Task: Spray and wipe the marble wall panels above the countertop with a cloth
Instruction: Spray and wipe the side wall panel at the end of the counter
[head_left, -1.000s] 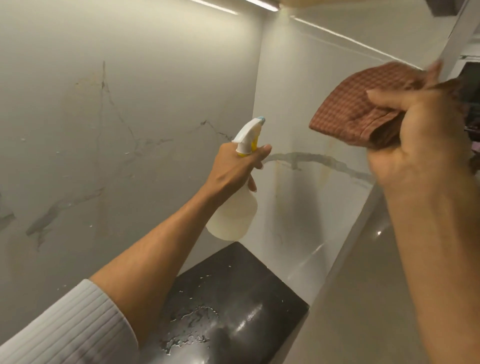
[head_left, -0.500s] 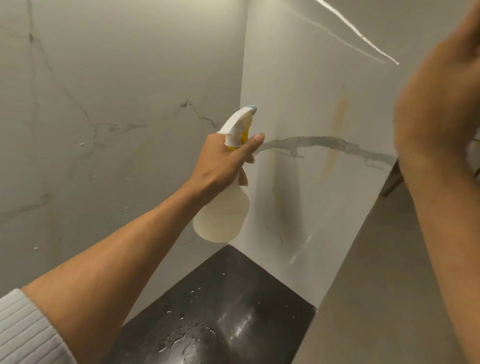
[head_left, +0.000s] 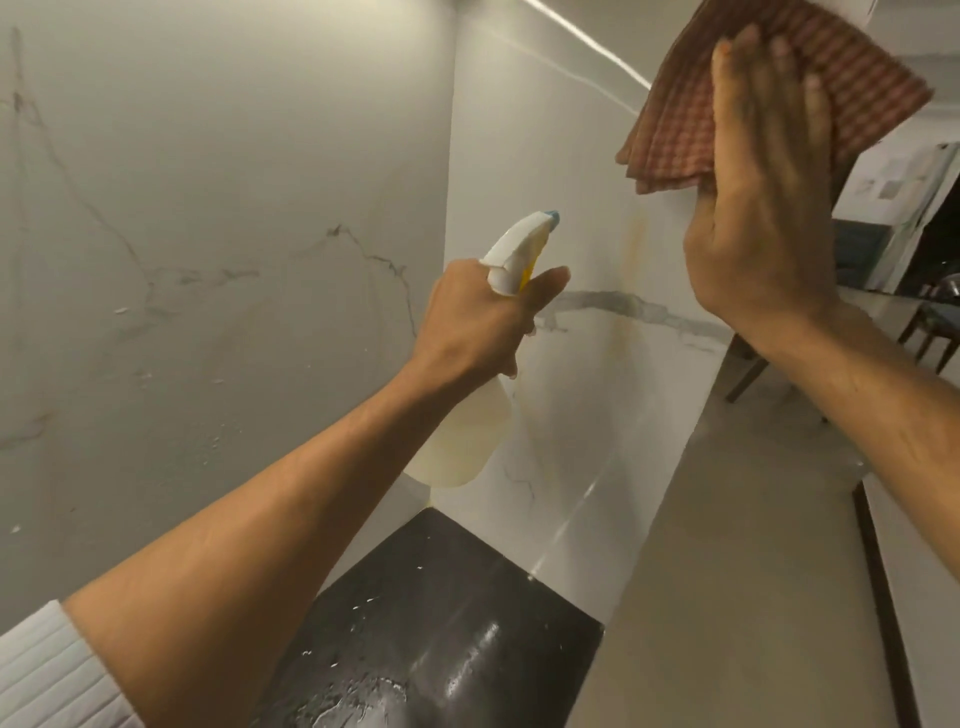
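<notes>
My left hand (head_left: 480, 317) grips a white spray bottle (head_left: 462, 431) by its neck, index finger on the yellow trigger, blue nozzle aimed at the corner where two marble wall panels meet. The left panel (head_left: 218, 197) carries grey veins and small droplets. The right panel (head_left: 561, 218) has a grey vein and a faint yellowish streak. My right hand (head_left: 763, 208) presses a folded reddish-brown checked cloth (head_left: 675, 130) flat against the upper part of the right panel, fingers spread over it.
A black countertop (head_left: 467, 597) with puddles of water lies below the corner. The right panel's edge borders a beige floor (head_left: 737, 545). Wooden chair legs (head_left: 930, 338) and a dark doorway show at the far right.
My right hand has come back into full view with the cloth and now holds it flat on the right panel. My left hand with the bottle has stayed near the corner.
</notes>
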